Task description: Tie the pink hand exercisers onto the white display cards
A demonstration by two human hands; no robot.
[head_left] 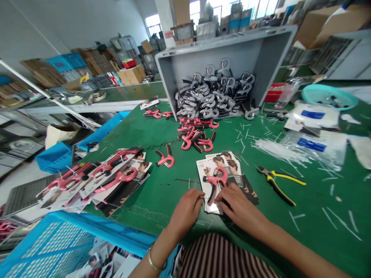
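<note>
The left hand [187,208] is curling its fingertips at the left edge of the front printed card [202,168]; whether it is pinching the card cannot be determined. The right hand [236,204] is bending its fingers beside the red hand grip [213,180]; its exact hold is hidden. The red hand grip is lying on the card, just beyond the 2 hands. To the right, 1 pair of pliers [269,178] is resting on the green table [156,189]. Farther out, 1 grey crate [226,38] is containing grey grips [207,96].
</note>
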